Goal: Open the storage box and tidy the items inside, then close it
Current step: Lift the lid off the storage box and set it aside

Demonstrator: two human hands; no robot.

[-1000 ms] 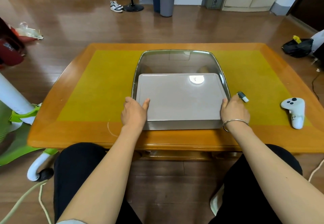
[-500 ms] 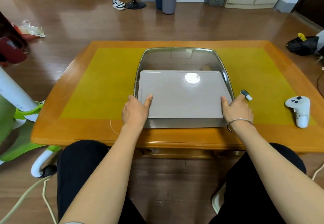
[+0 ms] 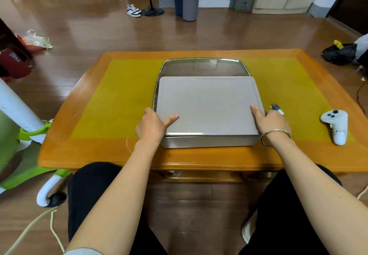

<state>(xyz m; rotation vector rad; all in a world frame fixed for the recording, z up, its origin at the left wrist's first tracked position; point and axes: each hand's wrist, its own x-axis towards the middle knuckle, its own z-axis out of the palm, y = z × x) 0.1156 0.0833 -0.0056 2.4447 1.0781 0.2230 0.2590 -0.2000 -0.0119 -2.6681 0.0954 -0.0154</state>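
**Two hands on the grey lid**

A green and white stand [image 3: 29,131] is on the floor at the far left, close to the table's left edge. The wooden table [image 3: 65,151] has a yellow mat [image 3: 119,99] on top. The left part of the mat is bare, so there is lots of free room there.

The left hand [image 3: 152,126] is at the left front corner of the lid [image 3: 207,105]. Its thumb lies flat on top of the lid and its fingers curl down over the left edge. It grips that edge.

The storage box [image 3: 207,140] sits in the middle of the table, near the front edge. Only its front wall shows under the lid. The lid is lifted a little at the front, with a thin gap there. Behind it a shiny clear part [image 3: 203,67] with round corners sticks out toward the back of the table. What is in the box is hidden.

The right hand [image 3: 271,122] is at the right front corner. Its thumb is on top and its fingers wrap the right edge, gripping it. A silver bracelet [image 3: 274,134] is on that wrist.

A small marker [image 3: 277,108] lies just beside the right hand's fingers. Farther right a white controller [image 3: 335,124] rests on the mat, well apart from the box and near the table's right edge.
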